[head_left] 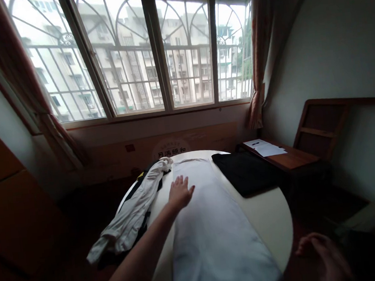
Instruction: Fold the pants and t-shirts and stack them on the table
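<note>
A long pale folded cloth [212, 226] lies lengthwise down the middle of a round white table [271, 220]. My left hand [179, 192] rests flat on the cloth's left edge, fingers stretched out and slightly apart. My right hand [321, 258] hovers low beyond the table's right rim, dim and blurred, fingers loosely spread with nothing in them. A crumpled white and dark garment [133, 212] lies bunched along the table's left side. A folded black cloth [245, 172] sits on the table's right part.
A wooden side desk [292, 159] with white papers [266, 147] and a pen stands to the right. A wooden headboard [325, 125] leans against the right wall. A barred window [152, 51] with curtains fills the back. An orange cabinet [11, 210] is left.
</note>
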Action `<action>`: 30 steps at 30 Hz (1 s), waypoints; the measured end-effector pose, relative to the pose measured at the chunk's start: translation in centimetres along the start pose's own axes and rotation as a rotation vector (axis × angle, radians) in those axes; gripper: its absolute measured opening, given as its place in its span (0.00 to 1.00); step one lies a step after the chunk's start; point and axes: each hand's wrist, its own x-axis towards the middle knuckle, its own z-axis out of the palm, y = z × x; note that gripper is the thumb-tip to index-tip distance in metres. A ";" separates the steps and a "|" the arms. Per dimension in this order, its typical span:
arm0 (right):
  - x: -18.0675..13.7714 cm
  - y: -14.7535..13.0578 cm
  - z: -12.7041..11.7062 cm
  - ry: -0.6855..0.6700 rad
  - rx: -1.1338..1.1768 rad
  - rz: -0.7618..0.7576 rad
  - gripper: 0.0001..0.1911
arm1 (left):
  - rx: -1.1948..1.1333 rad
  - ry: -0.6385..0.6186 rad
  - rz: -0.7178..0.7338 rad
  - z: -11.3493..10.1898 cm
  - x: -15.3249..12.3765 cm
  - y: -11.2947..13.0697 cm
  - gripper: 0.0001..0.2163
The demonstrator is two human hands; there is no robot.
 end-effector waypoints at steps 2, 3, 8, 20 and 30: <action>-2.2 0.8 1.0 -0.016 0.036 0.154 0.24 | 0.005 -0.066 -0.067 0.3 -0.2 -1.8 0.26; -3.2 1.0 1.6 -0.050 0.041 0.217 0.27 | 0.002 -0.093 -0.083 0.6 -0.8 -2.4 0.25; -6.7 0.7 2.9 -0.226 0.066 0.410 0.30 | 0.011 -0.189 -0.165 0.8 -5.3 -2.3 0.27; -8.0 -0.2 3.3 -0.638 -0.054 0.547 0.31 | 0.139 -0.150 -0.377 -0.4 -25.3 3.3 0.24; -9.3 -0.8 1.9 -0.721 -0.134 0.409 0.35 | -0.832 0.472 -0.694 5.2 -33.0 3.1 0.32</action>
